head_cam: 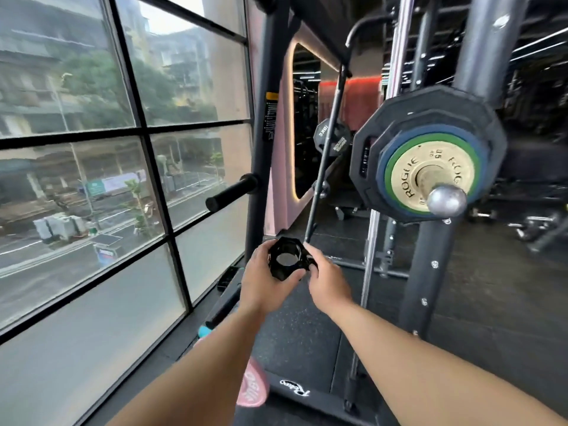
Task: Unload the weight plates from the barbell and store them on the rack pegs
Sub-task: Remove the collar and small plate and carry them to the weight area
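Head view: your left hand and right hand both grip the black barbell collar, off the barbell sleeve. Weight plates remain loaded. Next, probably stow the collar, then slide the gold plate toward the rack peg.

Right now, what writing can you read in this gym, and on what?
"ROGUE": gold plate on the barbell.
"10KG": black plate further back.
Too blurred to read: yellow-black sticker, pink disc, base-bar logo.
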